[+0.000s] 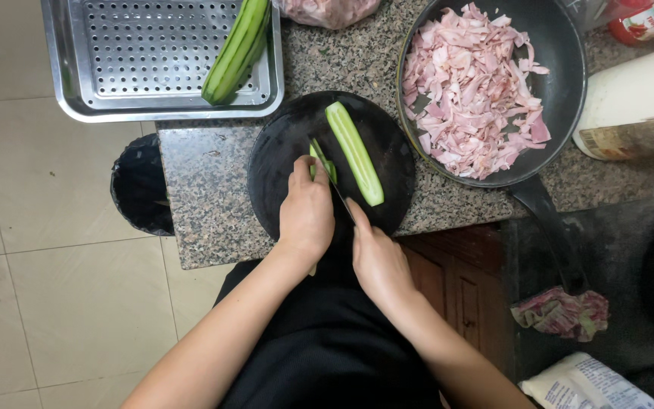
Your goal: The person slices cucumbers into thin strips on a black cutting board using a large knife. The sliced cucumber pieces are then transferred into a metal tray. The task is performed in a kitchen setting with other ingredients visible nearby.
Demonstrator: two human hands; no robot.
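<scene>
Small cucumber piece (322, 161) largely hidden under the left hand (306, 212), pinned by its fingertips on the round black board (281, 151), knife (340, 198) mostly covered by the closed right hand (376, 257), long cucumber strip (355, 153) alongside, pan (562, 91) of sliced meat (474, 95) cut off above, perforated tray (70, 91) at left.

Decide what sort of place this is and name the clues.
Most likely a home kitchen: a granite counter, a black cutting board with cucumber on it, and a frying pan of sliced meat.

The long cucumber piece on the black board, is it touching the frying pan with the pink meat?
Apart. The head view shows the long cucumber piece lying on the black cutting board, with bare board and speckled counter between it and the frying pan.
</scene>
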